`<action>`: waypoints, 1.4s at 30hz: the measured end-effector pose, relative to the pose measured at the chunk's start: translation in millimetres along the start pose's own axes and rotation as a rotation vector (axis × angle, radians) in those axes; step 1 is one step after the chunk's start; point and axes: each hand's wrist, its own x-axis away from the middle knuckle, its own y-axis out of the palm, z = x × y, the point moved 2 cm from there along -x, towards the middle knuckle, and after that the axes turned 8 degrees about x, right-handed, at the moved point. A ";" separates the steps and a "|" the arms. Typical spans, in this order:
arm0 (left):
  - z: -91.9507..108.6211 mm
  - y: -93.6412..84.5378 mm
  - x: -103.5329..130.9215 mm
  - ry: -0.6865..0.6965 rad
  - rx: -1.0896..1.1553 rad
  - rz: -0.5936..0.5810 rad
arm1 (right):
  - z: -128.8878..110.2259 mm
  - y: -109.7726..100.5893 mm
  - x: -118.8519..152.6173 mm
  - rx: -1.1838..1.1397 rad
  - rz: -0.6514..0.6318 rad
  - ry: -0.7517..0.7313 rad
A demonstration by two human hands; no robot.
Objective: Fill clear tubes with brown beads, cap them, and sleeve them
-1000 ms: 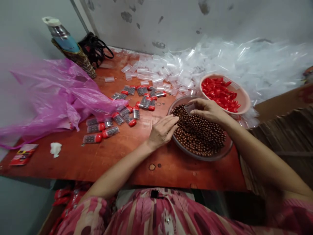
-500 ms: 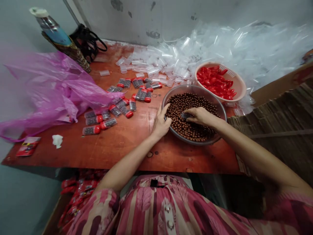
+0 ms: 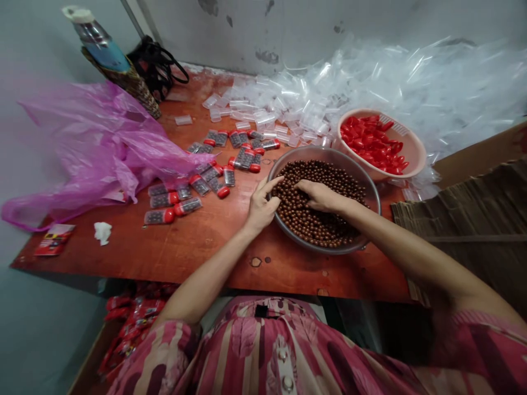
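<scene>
A wide grey bowl (image 3: 373,206) on the red-brown table holds a heap of brown beads (image 3: 313,219). My left hand (image 3: 263,206) grips the bowl's left rim, its fingers over the edge and the thumb close to the beads. Inside the bowl, my right hand (image 3: 319,196) has its fingers curled and pushed into the beads; its fingertips are partly buried, and what they hold cannot be made out. Left of the bowl lie several filled clear tubes with red caps (image 3: 189,206).
Behind the bowl's right side stands a pink basket (image 3: 418,156) of red caps (image 3: 374,144). Empty clear tubes (image 3: 263,118) pile up at the back. A purple plastic bag (image 3: 102,148), a bottle (image 3: 102,49) and a white scrap (image 3: 102,232) are at the left. Stacked cardboard (image 3: 473,219) is at the right.
My right hand has moved left and deeper among the beads; the clear tube seen at its fingertips before is now out of sight. The view has shifted slightly, while my left hand stays on the rim.
</scene>
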 end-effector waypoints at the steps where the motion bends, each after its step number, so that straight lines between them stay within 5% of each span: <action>1: -1.5 -3.0 -1.6 -0.007 -0.010 -0.007 | 0.7 -0.4 -0.3 -0.143 0.054 0.041; 5: 3.4 -11.5 -7.0 -0.007 -0.197 -0.056 | 1.6 -8.3 9.9 -0.707 0.156 0.177; 9: 30.9 -10.4 -12.8 0.169 -0.333 -0.012 | -9.1 -21.2 21.7 -1.038 0.239 0.224; 11: 40.1 -3.8 -17.4 0.177 -0.250 -0.061 | -16.3 -27.2 26.1 -1.090 0.293 0.229; 17: 27.7 25.8 -30.1 -0.117 0.301 -0.344 | -24.8 -35.3 37.0 -1.105 0.354 0.198; 21: 24.2 36.9 -30.7 -0.203 0.531 -0.394 | -20.9 -35.0 45.6 -1.029 0.448 0.218; 25: 25.6 40.6 -28.1 -0.255 0.534 -0.358 | -16.9 -36.6 52.5 -0.889 0.469 0.262; 28: 25.2 40.3 -25.3 -0.317 0.537 -0.288 | 9.4 -46.6 59.1 -0.754 0.545 0.334; 33: 29.3 38.9 -22.4 -0.453 0.617 -0.236 | 114.1 -79.1 83.2 -0.300 0.886 0.756; 37: 36.0 36.5 -23.2 -0.574 0.703 -0.211 | 175.7 -90.1 85.7 -0.040 0.714 0.984; 42: 37.7 33.9 -24.9 -0.602 0.747 -0.175 | 180.5 -88.5 56.0 0.122 0.507 0.953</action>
